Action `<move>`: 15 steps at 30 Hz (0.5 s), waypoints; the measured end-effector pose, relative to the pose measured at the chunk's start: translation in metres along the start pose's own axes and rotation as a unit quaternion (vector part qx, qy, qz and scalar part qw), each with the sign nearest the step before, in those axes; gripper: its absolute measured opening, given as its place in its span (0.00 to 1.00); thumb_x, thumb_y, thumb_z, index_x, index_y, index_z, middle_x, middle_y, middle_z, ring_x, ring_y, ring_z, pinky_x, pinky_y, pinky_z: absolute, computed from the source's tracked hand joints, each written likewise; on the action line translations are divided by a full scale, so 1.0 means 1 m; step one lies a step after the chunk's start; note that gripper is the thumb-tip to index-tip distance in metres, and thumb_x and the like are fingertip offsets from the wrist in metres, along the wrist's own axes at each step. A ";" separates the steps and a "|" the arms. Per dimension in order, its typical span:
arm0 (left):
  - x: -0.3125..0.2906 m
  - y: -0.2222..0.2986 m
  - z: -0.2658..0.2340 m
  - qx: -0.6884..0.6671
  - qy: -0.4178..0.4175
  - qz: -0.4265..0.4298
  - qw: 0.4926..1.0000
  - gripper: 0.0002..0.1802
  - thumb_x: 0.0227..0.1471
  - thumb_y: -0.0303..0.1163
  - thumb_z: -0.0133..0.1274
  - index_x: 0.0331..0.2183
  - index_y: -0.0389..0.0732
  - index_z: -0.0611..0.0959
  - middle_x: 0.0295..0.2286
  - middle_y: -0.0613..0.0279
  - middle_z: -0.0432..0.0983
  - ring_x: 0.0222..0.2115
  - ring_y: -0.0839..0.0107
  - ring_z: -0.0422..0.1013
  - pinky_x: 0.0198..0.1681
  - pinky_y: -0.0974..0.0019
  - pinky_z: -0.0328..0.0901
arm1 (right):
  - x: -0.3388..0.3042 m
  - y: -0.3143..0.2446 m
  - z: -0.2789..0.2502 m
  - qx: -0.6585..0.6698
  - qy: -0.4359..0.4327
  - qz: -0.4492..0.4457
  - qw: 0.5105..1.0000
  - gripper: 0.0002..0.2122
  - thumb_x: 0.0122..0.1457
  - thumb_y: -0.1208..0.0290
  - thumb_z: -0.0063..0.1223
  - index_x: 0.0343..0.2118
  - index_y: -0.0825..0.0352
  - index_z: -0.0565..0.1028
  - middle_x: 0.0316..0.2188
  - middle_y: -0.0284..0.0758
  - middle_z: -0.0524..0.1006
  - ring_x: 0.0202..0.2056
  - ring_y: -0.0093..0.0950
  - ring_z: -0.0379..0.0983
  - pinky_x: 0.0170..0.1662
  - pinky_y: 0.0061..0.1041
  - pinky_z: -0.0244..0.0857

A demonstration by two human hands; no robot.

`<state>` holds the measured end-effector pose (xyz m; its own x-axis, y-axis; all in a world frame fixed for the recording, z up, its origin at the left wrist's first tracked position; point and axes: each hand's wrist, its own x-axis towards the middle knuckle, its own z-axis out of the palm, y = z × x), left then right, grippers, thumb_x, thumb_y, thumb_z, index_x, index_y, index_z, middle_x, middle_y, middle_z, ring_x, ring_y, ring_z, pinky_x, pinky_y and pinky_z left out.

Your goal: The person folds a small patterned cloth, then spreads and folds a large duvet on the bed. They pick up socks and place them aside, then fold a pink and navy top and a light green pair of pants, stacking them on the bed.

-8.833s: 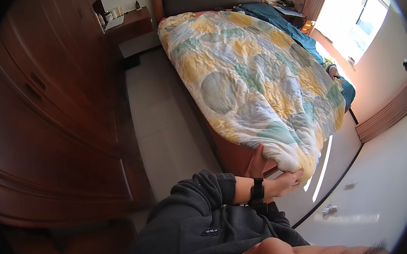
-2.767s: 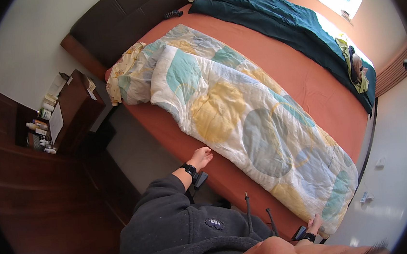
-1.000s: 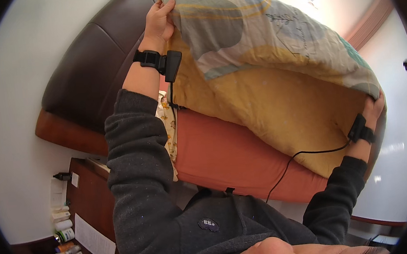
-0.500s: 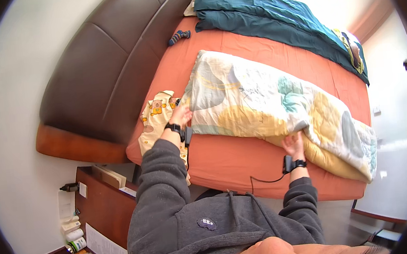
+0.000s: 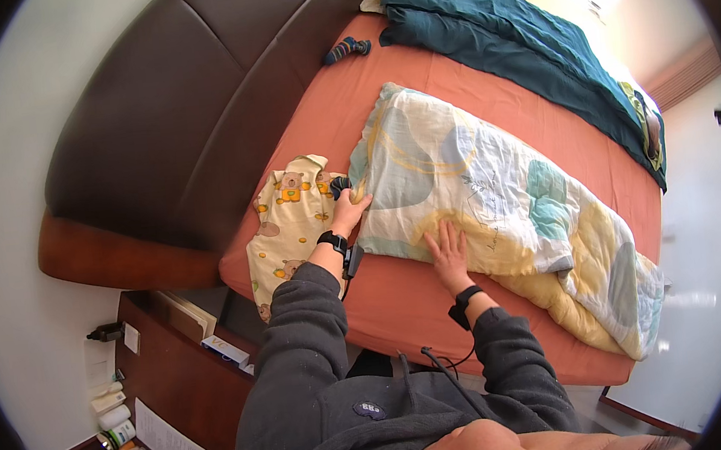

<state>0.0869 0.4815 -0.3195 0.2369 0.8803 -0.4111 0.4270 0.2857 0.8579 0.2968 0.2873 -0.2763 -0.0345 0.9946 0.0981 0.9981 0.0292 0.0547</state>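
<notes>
Quilt (image 5: 504, 195) now smaller, apparently folded

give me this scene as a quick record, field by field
left grip: at the edge of the patterned quilt, hold unclear
right grip: flat on the quilt, fingers spread
coral sheet: under the quilt
bear-print cloth: left of the quilt
striped sock: near the headboard
teal bedding: along the far side

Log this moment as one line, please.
left hand: at quilt edge | right hand: open, on quilt | quilt: folded on bed | bear-print cloth: between quilt and headboard
</notes>
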 end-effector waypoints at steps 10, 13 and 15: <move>-0.011 0.023 -0.038 -0.454 -0.080 -0.043 0.887 0.15 0.57 0.33 0.44 0.44 0.36 0.67 0.37 0.56 0.71 0.35 0.68 0.71 0.40 0.65 0.68 | 0.208 0.169 -0.164 0.407 0.188 0.185 0.874 0.13 0.56 0.67 0.46 0.39 0.71 0.73 0.30 0.40 0.75 0.33 0.30 0.70 0.37 0.30 0.63; -0.017 0.006 -0.033 -0.441 -0.073 -0.095 0.890 0.19 0.53 0.25 0.43 0.48 0.36 0.64 0.44 0.53 0.64 0.42 0.66 0.68 0.44 0.62 0.66 | 0.240 0.162 -0.234 0.362 0.289 0.201 0.863 0.10 0.56 0.71 0.46 0.37 0.71 0.73 0.25 0.37 0.74 0.26 0.24 0.64 0.33 0.25 0.62; -0.014 -0.008 -0.031 -0.184 -0.053 -0.066 0.979 0.23 0.49 0.23 0.45 0.49 0.35 0.63 0.47 0.51 0.62 0.45 0.62 0.66 0.45 0.61 0.65 | 0.226 0.131 -0.235 0.305 0.235 0.144 0.912 0.11 0.56 0.72 0.47 0.40 0.71 0.73 0.28 0.41 0.75 0.29 0.27 0.70 0.36 0.27 0.64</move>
<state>0.0525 0.4785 -0.3111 0.2985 0.7872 -0.5396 0.1218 0.5293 0.8396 0.4075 0.4928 -0.0132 0.3578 0.8216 0.4438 0.8075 -0.0336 -0.5889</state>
